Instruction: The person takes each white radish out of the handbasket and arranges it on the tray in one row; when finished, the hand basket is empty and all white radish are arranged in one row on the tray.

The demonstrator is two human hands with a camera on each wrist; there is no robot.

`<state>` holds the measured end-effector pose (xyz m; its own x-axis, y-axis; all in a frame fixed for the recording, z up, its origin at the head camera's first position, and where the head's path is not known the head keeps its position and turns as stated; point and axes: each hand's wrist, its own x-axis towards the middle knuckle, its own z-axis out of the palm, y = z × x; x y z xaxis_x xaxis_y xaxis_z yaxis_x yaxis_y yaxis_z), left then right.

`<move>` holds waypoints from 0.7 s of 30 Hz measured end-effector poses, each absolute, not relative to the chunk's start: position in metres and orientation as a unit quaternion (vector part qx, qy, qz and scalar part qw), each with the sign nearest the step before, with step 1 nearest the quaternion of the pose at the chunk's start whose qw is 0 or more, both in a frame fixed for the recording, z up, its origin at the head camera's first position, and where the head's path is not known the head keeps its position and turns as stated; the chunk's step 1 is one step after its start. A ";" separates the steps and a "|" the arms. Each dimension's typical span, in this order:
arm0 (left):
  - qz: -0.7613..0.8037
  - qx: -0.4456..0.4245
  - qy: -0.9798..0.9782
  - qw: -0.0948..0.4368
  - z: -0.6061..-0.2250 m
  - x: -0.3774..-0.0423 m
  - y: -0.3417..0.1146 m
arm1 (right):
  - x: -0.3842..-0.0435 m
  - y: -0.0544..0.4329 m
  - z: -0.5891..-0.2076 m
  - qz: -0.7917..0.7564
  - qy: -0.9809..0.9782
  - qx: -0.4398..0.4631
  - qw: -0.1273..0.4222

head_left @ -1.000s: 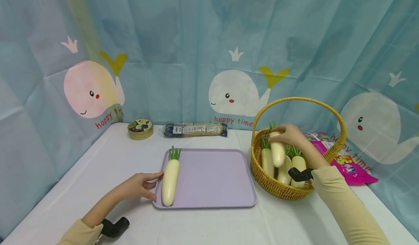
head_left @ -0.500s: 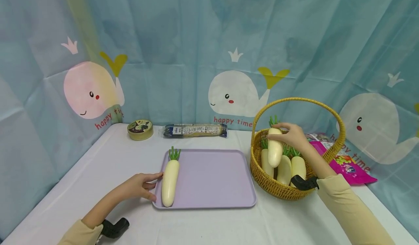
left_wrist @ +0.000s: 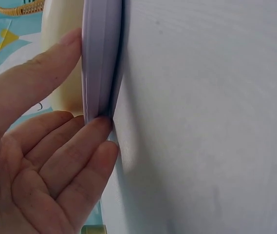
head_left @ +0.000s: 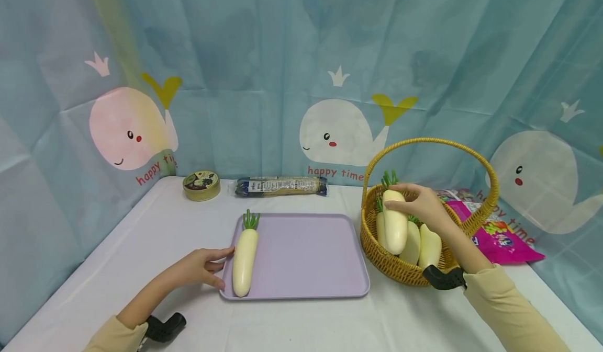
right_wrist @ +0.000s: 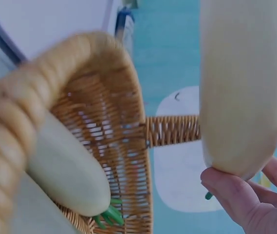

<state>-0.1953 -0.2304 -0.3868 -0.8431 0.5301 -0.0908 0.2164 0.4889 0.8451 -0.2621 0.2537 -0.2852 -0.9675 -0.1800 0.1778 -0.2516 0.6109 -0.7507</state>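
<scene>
My right hand (head_left: 419, 204) holds a white radish (head_left: 395, 226) near its green leafy top, over the left part of a wicker basket (head_left: 400, 273). The right wrist view shows thumb and fingers around the end of this radish (right_wrist: 245, 87). Several more white radishes (head_left: 430, 247) lie in the basket, partly hidden by the held one and the arm. A lilac tray (head_left: 306, 258) carries one radish (head_left: 245, 263) along its left side. My left hand (head_left: 202, 269) touches the tray's left edge. Its fingertips meet the rim (left_wrist: 99, 63) in the left wrist view, with the thumb above.
Behind the tray lie a round tin (head_left: 201, 185) and a long plastic-wrapped packet (head_left: 281, 186). A pink bag (head_left: 506, 245) is partly hidden behind the basket, whose tall handle (head_left: 433, 141) arches over it. A whale-printed curtain (head_left: 254, 122) hangs around the white table.
The right hand has lifted the radish slightly, moved it left and then lowered it a little. The rightmost radish in the basket has tilted. The left hand and tray have stayed still.
</scene>
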 end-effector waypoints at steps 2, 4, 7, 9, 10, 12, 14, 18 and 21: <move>0.452 0.219 0.847 0.172 -0.386 -0.195 -0.230 | -0.258 0.251 -0.284 0.433 -0.892 0.122 0.043; 0.453 0.219 0.847 0.172 -0.386 -0.195 -0.231 | -0.254 0.248 -0.283 0.441 -0.888 0.126 0.043; 0.447 0.217 0.851 0.169 -0.386 -0.196 -0.232 | -0.248 0.243 -0.282 0.453 -0.880 0.137 0.044; 0.446 0.214 0.852 0.168 -0.386 -0.197 -0.233 | -0.244 0.240 -0.282 0.459 -0.876 0.143 0.043; 0.445 0.212 0.854 0.167 -0.386 -0.197 -0.233 | -0.242 0.238 -0.282 0.459 -0.875 0.146 0.044; 0.447 0.211 0.853 0.168 -0.387 -0.197 -0.233 | -0.239 0.236 -0.283 0.456 -0.876 0.148 0.044; 0.449 0.214 0.851 0.170 -0.388 -0.198 -0.233 | -0.237 0.234 -0.285 0.452 -0.878 0.152 0.045; 0.449 0.218 0.849 0.172 -0.389 -0.198 -0.232 | -0.234 0.231 -0.287 0.435 -0.884 0.163 0.053; 0.444 0.216 0.853 0.170 -0.390 -0.199 -0.232 | -0.232 0.229 -0.288 0.426 -0.886 0.171 0.061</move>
